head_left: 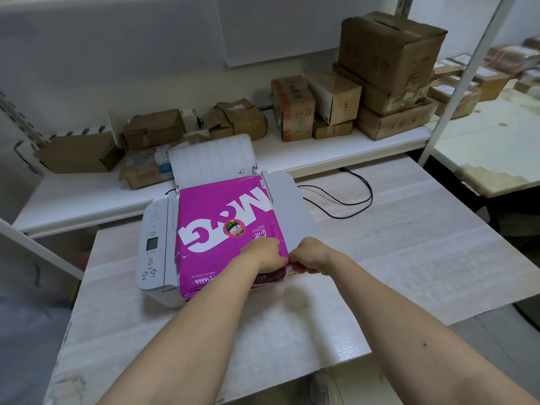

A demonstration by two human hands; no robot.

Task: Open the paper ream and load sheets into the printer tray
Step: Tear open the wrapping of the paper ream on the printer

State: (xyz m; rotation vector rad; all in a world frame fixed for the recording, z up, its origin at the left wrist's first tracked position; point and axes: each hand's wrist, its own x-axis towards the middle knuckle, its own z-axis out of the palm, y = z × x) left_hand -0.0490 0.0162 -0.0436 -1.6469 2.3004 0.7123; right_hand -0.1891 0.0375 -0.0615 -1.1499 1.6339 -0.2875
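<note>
Head view: magenta paper ream (225, 229) lies flat on top of the white printer (155, 247), which sits at the table's (394, 258) left edge with its rear paper tray (210, 159) raised and bare. Left hand (263, 254) presses on the ream's near right corner, fingers closed on the wrapper; right hand (309, 255) pinches the wrapper seam just beside it. Best to hold the ream steady and peel the flap along its fold, sparing the sheets inside.
</note>
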